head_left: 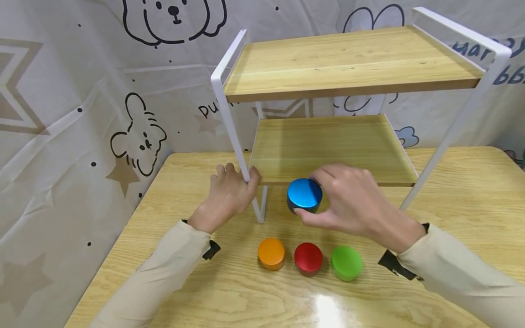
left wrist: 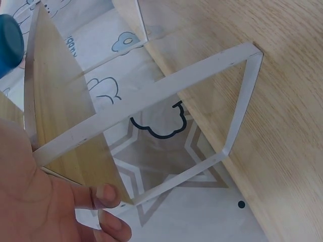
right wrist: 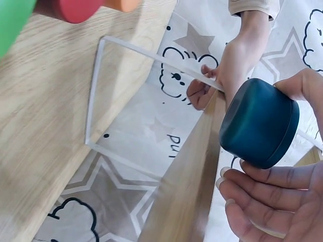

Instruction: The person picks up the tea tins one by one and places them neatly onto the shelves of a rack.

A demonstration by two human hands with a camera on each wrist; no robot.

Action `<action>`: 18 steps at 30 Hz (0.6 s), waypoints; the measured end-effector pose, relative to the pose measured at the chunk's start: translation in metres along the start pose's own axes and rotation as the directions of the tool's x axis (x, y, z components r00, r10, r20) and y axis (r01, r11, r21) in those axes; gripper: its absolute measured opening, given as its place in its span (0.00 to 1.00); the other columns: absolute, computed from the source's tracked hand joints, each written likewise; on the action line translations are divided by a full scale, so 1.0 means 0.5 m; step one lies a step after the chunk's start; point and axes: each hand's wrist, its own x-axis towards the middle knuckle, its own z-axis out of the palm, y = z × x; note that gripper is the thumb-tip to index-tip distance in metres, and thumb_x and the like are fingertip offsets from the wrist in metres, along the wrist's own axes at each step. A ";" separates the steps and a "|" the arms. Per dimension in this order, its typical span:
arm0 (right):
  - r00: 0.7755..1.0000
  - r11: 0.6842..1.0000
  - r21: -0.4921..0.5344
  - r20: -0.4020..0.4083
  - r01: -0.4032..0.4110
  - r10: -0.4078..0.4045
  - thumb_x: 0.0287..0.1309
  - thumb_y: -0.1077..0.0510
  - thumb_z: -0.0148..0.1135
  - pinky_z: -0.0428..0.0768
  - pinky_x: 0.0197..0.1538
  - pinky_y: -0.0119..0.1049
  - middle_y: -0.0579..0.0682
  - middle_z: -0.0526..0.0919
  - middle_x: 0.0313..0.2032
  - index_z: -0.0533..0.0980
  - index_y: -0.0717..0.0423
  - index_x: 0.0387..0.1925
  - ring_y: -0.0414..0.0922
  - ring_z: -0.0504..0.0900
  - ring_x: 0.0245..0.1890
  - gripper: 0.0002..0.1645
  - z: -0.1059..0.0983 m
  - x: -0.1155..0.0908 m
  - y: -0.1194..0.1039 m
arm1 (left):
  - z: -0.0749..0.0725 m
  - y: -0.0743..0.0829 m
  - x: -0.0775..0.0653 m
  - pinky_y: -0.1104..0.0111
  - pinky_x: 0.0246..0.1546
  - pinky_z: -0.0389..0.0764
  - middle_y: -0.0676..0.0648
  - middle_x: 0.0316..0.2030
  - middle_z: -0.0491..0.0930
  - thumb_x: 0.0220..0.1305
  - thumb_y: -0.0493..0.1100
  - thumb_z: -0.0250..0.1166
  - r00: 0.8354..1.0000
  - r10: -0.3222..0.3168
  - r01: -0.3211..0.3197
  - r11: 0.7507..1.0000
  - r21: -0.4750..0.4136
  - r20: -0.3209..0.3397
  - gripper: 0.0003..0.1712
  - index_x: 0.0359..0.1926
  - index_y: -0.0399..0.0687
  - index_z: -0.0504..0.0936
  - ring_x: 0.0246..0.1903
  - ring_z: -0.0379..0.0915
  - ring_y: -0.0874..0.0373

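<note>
A small blue round tin (head_left: pixel 304 195) is pinched between the thumb and fingers of my right hand (head_left: pixel 356 200). It is held in front of the lower shelf's front edge, above the table. The right wrist view shows the tin (right wrist: pixel 260 123) from its side, with the thumb and fingers at opposite sides of it. My left hand (head_left: pixel 230 189) grips the two-tier shelf rack (head_left: pixel 352 64) at the front left post, its thumb on the lower board (head_left: pixel 328 146). In the left wrist view, curled fingers of that hand (left wrist: pixel 108 212) show beside the white frame.
In a row on the wooden table (head_left: pixel 197 291), nearer than the rack, stand an orange tin (head_left: pixel 271 253), a red tin (head_left: pixel 308 258) and a green tin (head_left: pixel 346 263). A printed cloth (head_left: pixel 74 182) hangs behind and to the left. White metal posts flank both shelf boards.
</note>
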 end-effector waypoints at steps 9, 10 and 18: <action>1.000 1.000 0.002 0.023 -0.015 0.015 0.43 0.37 0.66 0.77 0.23 0.39 0.53 0.83 0.30 0.79 0.61 0.33 0.46 0.80 0.27 0.30 0.002 0.026 -0.008 | 0.001 0.005 0.000 0.52 0.30 0.67 0.36 0.29 0.67 0.70 0.55 0.28 1.000 0.020 -0.020 1.000 0.020 -0.019 0.40 0.32 0.30 0.80 0.34 0.61 0.40; 0.999 1.000 0.004 0.028 -0.019 0.019 0.43 0.37 0.66 0.77 0.23 0.39 0.53 0.83 0.30 0.79 0.61 0.33 0.46 0.79 0.26 0.30 0.002 0.029 -0.008 | 0.001 0.006 0.000 0.51 0.31 0.68 0.36 0.30 0.67 0.70 0.55 0.28 1.000 0.020 -0.020 1.000 0.020 -0.019 0.41 0.33 0.29 0.80 0.35 0.61 0.40; 0.999 1.000 0.007 0.046 -0.028 0.027 0.43 0.35 0.65 0.74 0.21 0.38 0.50 0.80 0.28 0.78 0.59 0.31 0.44 0.76 0.23 0.30 0.011 0.054 -0.014 | 0.001 0.004 -0.002 0.48 0.36 0.69 0.34 0.33 0.68 0.70 0.57 0.28 1.000 -0.014 0.014 1.000 -0.008 -0.002 0.42 0.37 0.26 0.78 0.38 0.62 0.38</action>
